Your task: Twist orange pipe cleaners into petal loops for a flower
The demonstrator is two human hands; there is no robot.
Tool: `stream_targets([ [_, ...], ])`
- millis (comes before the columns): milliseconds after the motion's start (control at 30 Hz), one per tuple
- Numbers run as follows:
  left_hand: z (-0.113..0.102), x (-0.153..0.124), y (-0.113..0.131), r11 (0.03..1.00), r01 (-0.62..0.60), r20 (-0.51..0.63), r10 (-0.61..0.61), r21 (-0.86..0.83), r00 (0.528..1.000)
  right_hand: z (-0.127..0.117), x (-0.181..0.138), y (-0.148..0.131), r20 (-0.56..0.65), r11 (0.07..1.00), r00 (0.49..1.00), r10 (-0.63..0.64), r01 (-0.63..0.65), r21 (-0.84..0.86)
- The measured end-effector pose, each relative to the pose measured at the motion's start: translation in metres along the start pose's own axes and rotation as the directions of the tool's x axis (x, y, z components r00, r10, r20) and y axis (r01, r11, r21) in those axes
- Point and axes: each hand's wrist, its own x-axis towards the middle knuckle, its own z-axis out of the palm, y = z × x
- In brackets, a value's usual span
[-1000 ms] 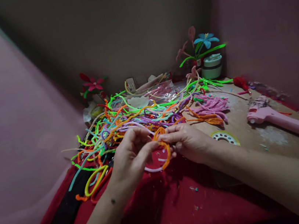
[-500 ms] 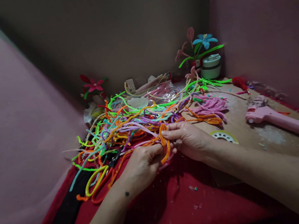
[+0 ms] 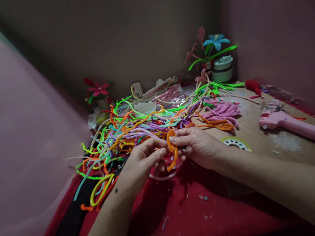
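A bent orange pipe cleaner (image 3: 173,153) forms a narrow loop with a curved tail hanging down, in the middle of the head view. My right hand (image 3: 198,145) pinches its upper part between thumb and fingers. From the other side, my left hand (image 3: 147,156) has its thumb and index fingertip close together at the loop's left edge, and its other fingers curl below. Part of that hold is hidden by the fingers. Below the hands shows a pale pink curved strand (image 3: 166,177). Just behind them spreads a tangled heap of coloured pipe cleaners (image 3: 136,130).
Pink pipe cleaners (image 3: 223,112) lie on the brown board (image 3: 258,166), with a roll of tape (image 3: 236,144) and a pink glue gun (image 3: 298,121). Fuzzy flowers (image 3: 215,42) stand at the back. Left lies a black strip (image 3: 64,228) on the red cloth (image 3: 195,222).
My left hand has turned and its fingers have uncurled from a tighter grip, moving slightly up. The pipe cleaner's loop stays in my right hand, which has barely moved.
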Motion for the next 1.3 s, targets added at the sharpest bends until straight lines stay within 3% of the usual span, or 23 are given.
stream_targets([
  [133, 0.011, 0.002, -0.007, 0.933, 0.072, 0.061, -0.054, -0.352, 0.997, 0.000, 0.000, 0.003, -0.003, 0.999, 0.999, -0.033, 0.033, 0.008],
  [300, 0.019, 0.005, -0.011, 0.885, 0.130, 0.069, -0.111, -0.447, 0.991, 0.001, 0.000, 0.003, -0.001, 1.000, 1.000, 0.007, -0.007, 0.024],
  [433, 0.015, 0.003, -0.007, 0.916, 0.086, 0.002, -0.093, -0.392, 0.996, 0.002, 0.000, 0.001, -0.036, 1.000, 0.999, -0.013, 0.013, -0.013],
  [600, 0.013, 0.000, -0.001, 0.997, 0.011, -0.079, -0.017, -0.078, 0.997, 0.003, -0.002, 0.001, -0.053, 0.997, 0.998, -0.019, 0.015, -0.072],
  [700, 0.015, 0.000, 0.001, 1.000, -0.029, -0.135, 0.029, -0.003, 0.990, 0.004, -0.002, 0.000, -0.078, 0.992, 0.995, -0.064, 0.054, -0.117],
  [833, 0.017, -0.002, 0.001, 0.999, -0.047, -0.148, 0.047, -0.001, 0.988, 0.004, -0.002, -0.001, -0.093, 0.980, 0.986, -0.137, 0.122, -0.158],
  [1000, 0.011, 0.000, -0.003, 0.993, -0.034, -0.097, 0.023, -0.117, 0.995, 0.003, 0.000, 0.000, -0.063, 0.986, 0.993, -0.102, 0.093, -0.142],
  [1133, 0.010, 0.002, -0.006, 0.988, -0.073, -0.171, 0.049, -0.133, 0.984, 0.006, -0.003, 0.003, 0.002, 0.992, 0.995, -0.096, 0.096, -0.085],
  [1300, 0.014, 0.001, -0.005, 0.989, -0.112, -0.242, 0.087, -0.091, 0.966, 0.012, -0.009, 0.007, -0.022, 0.992, 1.000, -0.009, 0.007, -0.126],
])
